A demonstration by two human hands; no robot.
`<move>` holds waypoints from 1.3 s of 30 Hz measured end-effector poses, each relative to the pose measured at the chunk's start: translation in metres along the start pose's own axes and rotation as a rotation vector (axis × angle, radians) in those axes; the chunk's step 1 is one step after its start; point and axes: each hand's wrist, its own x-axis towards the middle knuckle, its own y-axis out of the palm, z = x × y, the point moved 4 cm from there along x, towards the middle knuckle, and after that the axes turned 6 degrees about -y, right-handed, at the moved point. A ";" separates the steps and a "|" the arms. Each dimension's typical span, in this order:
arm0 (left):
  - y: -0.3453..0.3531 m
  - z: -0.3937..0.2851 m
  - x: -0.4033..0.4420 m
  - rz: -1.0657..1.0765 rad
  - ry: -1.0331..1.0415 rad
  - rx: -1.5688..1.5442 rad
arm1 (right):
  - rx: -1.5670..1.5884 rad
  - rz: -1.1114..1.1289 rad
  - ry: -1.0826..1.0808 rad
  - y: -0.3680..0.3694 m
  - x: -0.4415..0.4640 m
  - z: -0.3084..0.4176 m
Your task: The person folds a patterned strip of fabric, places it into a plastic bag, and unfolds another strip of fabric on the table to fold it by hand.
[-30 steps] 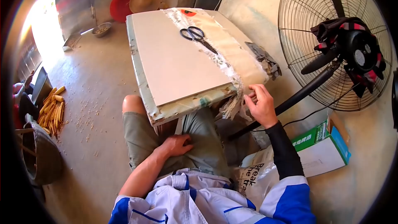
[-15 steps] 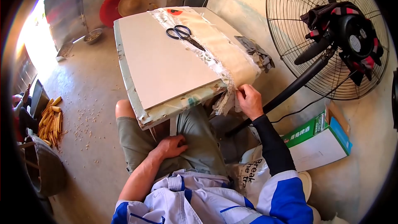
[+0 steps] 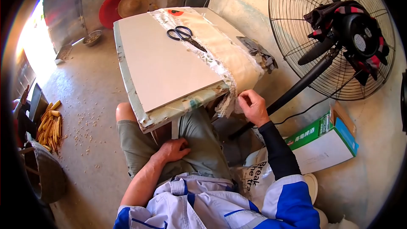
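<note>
A long cream cloth (image 3: 220, 38) with lacy white edging lies across the board and hangs over its near right corner. At that corner my right hand (image 3: 253, 107) is closed in a pinch at the cloth's hanging edge, beside a bunch of frayed threads (image 3: 227, 105). My left hand (image 3: 174, 149) rests on my lap, fingers curled in, holding nothing that I can see. Black-handled scissors (image 3: 189, 39) lie on the lace and the pale board (image 3: 165, 65), points toward the right. Crumpled grey gloves (image 3: 259, 53) sit at the cloth's right side.
A large fan (image 3: 360, 38) with dark cloth on its hub stands at the right, its cord trailing. Below are a green-and-white box (image 3: 324, 142) and a plastic bag (image 3: 254, 178). Corn cobs (image 3: 51, 126), a basket (image 3: 44, 171) and part of another person (image 3: 23, 110) are left.
My right hand stays at the cloth's edge, turned slightly, with the fingertips still pinched. My left hand has not moved. The whole view has shifted a little.
</note>
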 end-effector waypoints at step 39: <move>0.001 0.001 0.000 -0.005 0.001 -0.010 | -0.023 -0.262 0.449 -0.003 0.007 -0.138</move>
